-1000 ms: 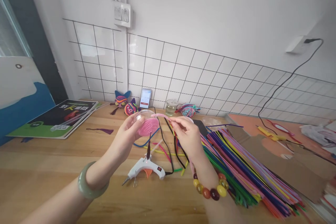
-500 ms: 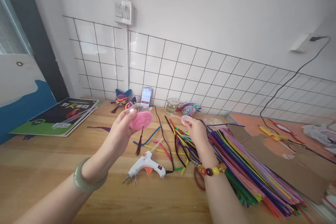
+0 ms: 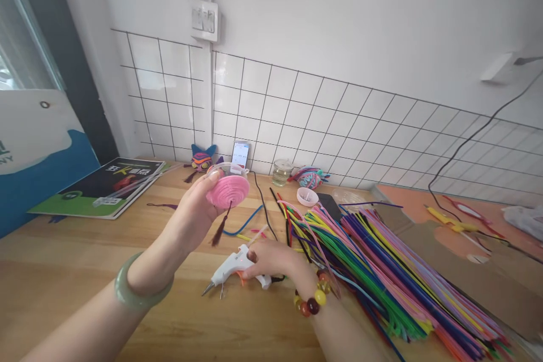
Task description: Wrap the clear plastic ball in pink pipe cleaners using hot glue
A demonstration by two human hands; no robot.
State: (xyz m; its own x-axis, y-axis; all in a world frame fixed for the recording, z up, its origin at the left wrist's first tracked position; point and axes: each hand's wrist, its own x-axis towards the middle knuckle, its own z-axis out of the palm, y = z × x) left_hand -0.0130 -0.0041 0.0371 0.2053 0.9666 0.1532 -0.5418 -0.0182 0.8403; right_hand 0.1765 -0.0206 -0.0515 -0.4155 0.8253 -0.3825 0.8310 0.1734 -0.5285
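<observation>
My left hand (image 3: 195, 199) holds a pink disc of coiled pipe cleaner (image 3: 229, 191) up above the table. A clear rim shows along the disc's top edge, and a dark red tassel (image 3: 219, 231) hangs from its middle. Lower down, my right hand (image 3: 271, 259) is closed around the handle of a white glue gun (image 3: 231, 267), which lies on the table with its nozzle to the left. The hand covers part of the handle. To its right a loose pink pipe cleaner (image 3: 309, 226) curves over a bundle of coloured pipe cleaners (image 3: 360, 260).
Along the tiled wall stand a decorated blue-eared figure (image 3: 203, 158), a phone (image 3: 240, 155), a glass jar (image 3: 281, 172) and a colourful ornament (image 3: 311, 177). A small white bowl (image 3: 307, 197) sits before them. Left is a book (image 3: 102, 186); right, a yellow glue gun (image 3: 449, 219) on cardboard.
My right hand has let go of the pink pipe cleaner near the bowl and moved down and left to the white glue gun. My left hand keeps the disc, now tilted slightly differently.
</observation>
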